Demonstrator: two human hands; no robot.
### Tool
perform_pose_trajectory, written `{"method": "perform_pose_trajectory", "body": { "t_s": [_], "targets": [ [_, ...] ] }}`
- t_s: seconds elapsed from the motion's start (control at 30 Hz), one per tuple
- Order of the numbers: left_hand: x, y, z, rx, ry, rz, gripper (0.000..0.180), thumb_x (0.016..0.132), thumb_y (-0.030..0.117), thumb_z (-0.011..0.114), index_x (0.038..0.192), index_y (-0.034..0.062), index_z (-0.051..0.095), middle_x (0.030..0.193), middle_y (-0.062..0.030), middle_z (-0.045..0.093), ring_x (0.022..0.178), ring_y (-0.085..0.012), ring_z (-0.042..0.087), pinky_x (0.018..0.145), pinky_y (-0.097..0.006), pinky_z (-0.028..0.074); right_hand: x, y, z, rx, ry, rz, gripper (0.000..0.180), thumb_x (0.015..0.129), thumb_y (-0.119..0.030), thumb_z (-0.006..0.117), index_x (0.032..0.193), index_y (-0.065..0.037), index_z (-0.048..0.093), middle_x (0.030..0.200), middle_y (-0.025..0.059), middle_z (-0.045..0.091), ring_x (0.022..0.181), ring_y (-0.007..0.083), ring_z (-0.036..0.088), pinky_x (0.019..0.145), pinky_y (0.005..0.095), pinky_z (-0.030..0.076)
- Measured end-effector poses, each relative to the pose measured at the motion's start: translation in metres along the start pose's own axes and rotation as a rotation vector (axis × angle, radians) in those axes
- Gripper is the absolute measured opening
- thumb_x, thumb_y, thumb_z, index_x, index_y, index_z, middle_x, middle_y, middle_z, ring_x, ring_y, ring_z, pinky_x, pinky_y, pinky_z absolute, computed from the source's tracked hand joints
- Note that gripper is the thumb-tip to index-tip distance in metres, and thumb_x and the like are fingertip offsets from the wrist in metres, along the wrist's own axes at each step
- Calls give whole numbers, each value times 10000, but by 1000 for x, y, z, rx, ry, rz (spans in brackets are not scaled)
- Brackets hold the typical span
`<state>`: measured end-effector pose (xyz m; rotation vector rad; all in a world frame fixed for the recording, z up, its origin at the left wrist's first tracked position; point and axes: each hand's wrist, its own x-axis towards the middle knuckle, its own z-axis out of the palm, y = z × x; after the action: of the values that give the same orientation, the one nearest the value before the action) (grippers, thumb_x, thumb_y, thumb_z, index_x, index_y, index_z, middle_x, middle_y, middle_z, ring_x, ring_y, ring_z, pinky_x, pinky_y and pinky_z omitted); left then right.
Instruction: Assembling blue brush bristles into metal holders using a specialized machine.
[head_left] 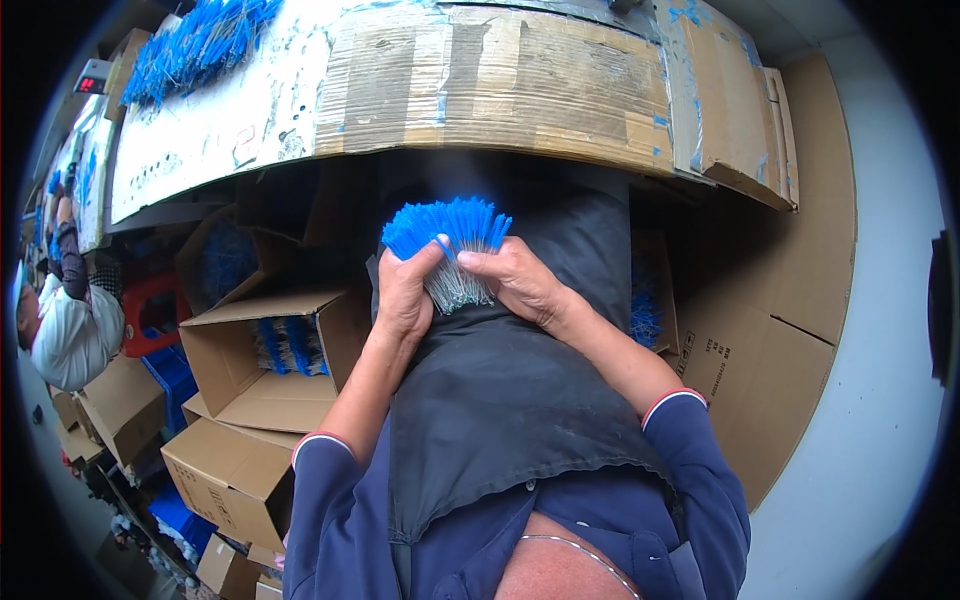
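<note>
Over my lap, both hands grip one thick bundle of thin blue-tipped wire pieces (452, 228), which look like small wire-stemmed brushes. Its blue ends point up and away from me, and the bare silvery stems fan down toward my apron. My left hand (404, 290) is closed round the left side, its thumb lying across the front. From the right, my right hand (522, 280) holds the other side, with its thumb pressed on the stems. The fingers behind the bundle are hidden. A dark apron (520, 400) covers my lap beneath it.
Ahead lies a cardboard-covered workbench (490, 90), with a heap of blue-tipped wire pieces (200, 45) at its far left. An opened carton (255, 350) with more bundles stands left of me. Tall cardboard sheets (790, 300) lean at right. Another person (75, 325) works far left.
</note>
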<state>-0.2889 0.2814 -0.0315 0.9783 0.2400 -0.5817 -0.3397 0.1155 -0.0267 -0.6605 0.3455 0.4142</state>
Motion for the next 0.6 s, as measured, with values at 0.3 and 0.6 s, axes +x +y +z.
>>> {"method": "perform_pose_trajectory", "body": {
  "t_s": [0.3, 0.6],
  "targets": [
    [-5, 11, -1, -47, -61, -122, 377, 919, 101, 720, 1274, 30, 619, 1219, -79, 689, 1142, -196, 649, 1061, -379, 467, 1, 1, -5, 46, -5, 15, 301, 1015, -118, 638, 1283, 18, 651, 1211, 86, 702, 1090, 169, 675, 992, 340, 535],
    [-4, 5, 10, 168, -48, -51, 514, 787, 115, 869, 1235, 47, 626, 1156, -38, 678, 1113, -176, 642, 1044, -362, 471, 1, 5, -2, -263, -25, -8, 307, 1023, -175, 640, 1282, -11, 653, 1184, 27, 671, 1083, 108, 611, 981, 290, 492]
  ]
}}
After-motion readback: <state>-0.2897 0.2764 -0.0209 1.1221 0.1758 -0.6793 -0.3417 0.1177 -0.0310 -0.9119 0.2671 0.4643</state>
